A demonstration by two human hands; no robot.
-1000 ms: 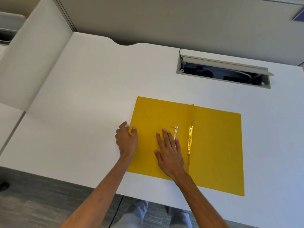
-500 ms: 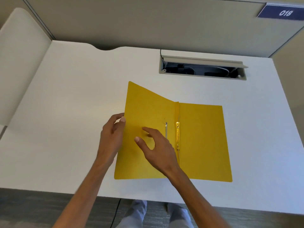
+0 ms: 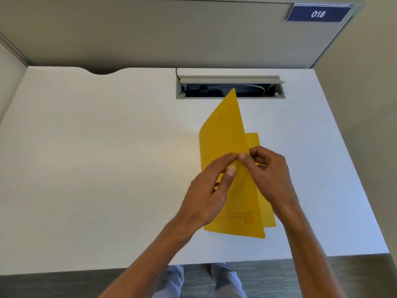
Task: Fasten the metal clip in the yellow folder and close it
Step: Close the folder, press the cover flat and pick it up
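Head view: The folder (image 3: 227, 147) lies on the white bench (image 3: 107, 168), right of centre, with its spine toward the left. The front cover stands raised at a steep tilt over the back cover (image 3: 253, 140), which lies flat on the bench. The top corner of the raised cover overlaps the cable tray opening (image 3: 229, 87) at the rear of the bench.

The left hand (image 3: 206, 190) rests against the outer face of the raised cover. Its fingers (image 3: 223, 162) are extended and lie flat on the cover; they grasp nothing.

The right hand (image 3: 268, 171) is at the free edge of the raised cover. Its fingers (image 3: 242, 157) are curled and pinch that edge.

The fingertips of both hands meet near the middle of the cover's edge. The metal clip is hidden behind the raised cover.

A blue plate (image 3: 318, 14) marked 018 is fixed to the partition behind the bench.
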